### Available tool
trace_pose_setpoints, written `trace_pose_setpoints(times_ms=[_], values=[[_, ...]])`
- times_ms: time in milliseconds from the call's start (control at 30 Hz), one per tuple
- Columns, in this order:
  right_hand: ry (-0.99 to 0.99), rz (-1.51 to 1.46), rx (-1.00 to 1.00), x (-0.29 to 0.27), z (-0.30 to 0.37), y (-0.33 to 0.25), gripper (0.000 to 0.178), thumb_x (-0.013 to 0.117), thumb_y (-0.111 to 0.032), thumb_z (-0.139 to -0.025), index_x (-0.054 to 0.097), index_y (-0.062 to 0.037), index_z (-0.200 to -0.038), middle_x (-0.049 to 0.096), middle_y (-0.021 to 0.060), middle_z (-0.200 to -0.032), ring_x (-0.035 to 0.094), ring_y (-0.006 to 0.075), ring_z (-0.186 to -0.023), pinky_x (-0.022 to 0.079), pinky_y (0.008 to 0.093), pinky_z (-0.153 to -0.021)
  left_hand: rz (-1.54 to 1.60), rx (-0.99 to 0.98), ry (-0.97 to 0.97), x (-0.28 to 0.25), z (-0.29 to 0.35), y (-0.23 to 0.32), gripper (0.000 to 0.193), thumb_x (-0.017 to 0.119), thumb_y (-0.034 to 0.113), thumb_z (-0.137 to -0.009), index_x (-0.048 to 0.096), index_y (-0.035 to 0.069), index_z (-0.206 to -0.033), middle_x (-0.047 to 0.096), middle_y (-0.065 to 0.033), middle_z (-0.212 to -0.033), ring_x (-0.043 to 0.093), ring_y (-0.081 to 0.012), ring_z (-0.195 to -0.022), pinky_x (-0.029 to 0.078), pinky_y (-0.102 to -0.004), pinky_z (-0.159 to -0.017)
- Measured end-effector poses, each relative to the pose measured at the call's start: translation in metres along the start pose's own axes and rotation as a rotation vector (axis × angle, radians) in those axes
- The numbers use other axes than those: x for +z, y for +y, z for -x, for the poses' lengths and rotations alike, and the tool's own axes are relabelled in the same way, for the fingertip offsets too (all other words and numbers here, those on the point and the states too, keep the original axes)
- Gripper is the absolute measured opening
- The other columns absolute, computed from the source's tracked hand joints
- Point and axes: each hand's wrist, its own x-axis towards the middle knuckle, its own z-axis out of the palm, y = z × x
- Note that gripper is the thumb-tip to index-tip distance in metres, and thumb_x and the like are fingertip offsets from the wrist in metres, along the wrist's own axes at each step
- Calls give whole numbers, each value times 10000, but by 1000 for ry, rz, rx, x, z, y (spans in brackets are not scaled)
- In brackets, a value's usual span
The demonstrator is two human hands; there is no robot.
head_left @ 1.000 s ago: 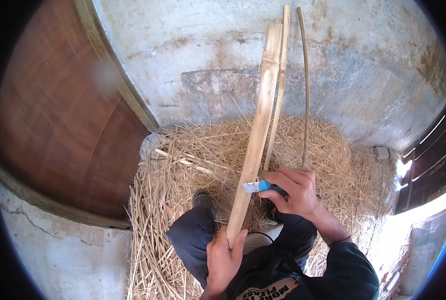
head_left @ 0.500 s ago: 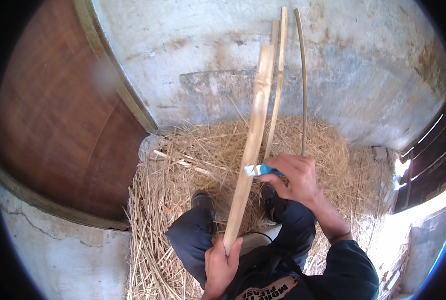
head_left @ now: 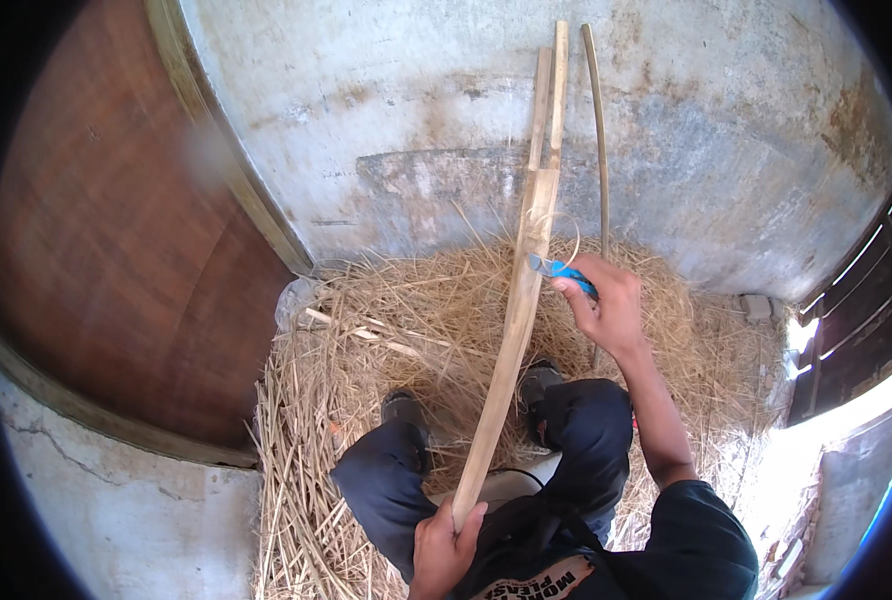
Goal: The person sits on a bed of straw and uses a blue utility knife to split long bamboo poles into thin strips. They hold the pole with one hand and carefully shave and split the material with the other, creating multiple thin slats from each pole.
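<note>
My left hand (head_left: 446, 550) is closed around the near end of a long, pale split-bamboo strip (head_left: 506, 375). The strip slants up and away from me, between my knees. In my right hand (head_left: 611, 302) is a blue-handled utility knife (head_left: 574, 280), gripped with the fingers wrapped round it. Its blade rests against the right edge of the bamboo, toward the far end. A thin curled shaving (head_left: 577, 235) rises beside the blade. How deep the blade bites is too small to tell.
Several bamboo sticks (head_left: 558, 90) lean on the stained concrete wall (head_left: 436, 120) ahead. Straw-like shavings (head_left: 306, 480) cover the floor around my shoes. A brown wooden panel (head_left: 126, 240) stands at the left, and dark slats (head_left: 851, 310) at the right.
My right hand and the knife have slid away from me along the bamboo. A curled shaving now shows at the blade. The strip's far end sits lower in view.
</note>
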Motion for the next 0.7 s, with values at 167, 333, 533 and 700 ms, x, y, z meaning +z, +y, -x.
trace_pose_setpoints(times_ms=[167,333,533,700], values=[[-7,-9,4,1,-2,-3,288,781,-323,-983,800,-48,-1066,801,117,-959,776,278,-756,600,360,-660,63,2,-13,-1,1,-4,361,705,311,-1064,697,-48,-1027,636,-264,-748,631,-387,-627,503,-468,-620],[43,-25,9,2,-2,-5,273,791,-309,-973,803,-53,-1068,803,113,-955,776,264,-752,596,346,-651,153,26,-78,-6,-1,-18,355,704,317,-1065,712,-38,-1045,641,-250,-745,645,-346,-635,513,-447,-630],[106,198,350,2,-9,48,436,663,-476,-1065,798,-63,-1100,745,105,-808,638,198,-598,469,364,-543,-146,-92,-61,-14,7,-26,387,738,360,-1039,730,-25,-1076,666,-211,-758,675,-232,-703,532,-438,-668],[275,-187,483,-38,-15,95,470,601,-510,-1088,755,-67,-1070,559,-1,-690,497,124,-662,406,333,-621,-74,-163,-48,-23,16,-39,385,746,379,-1031,741,1,-1107,677,-214,-765,682,-252,-708,533,-449,-662]])
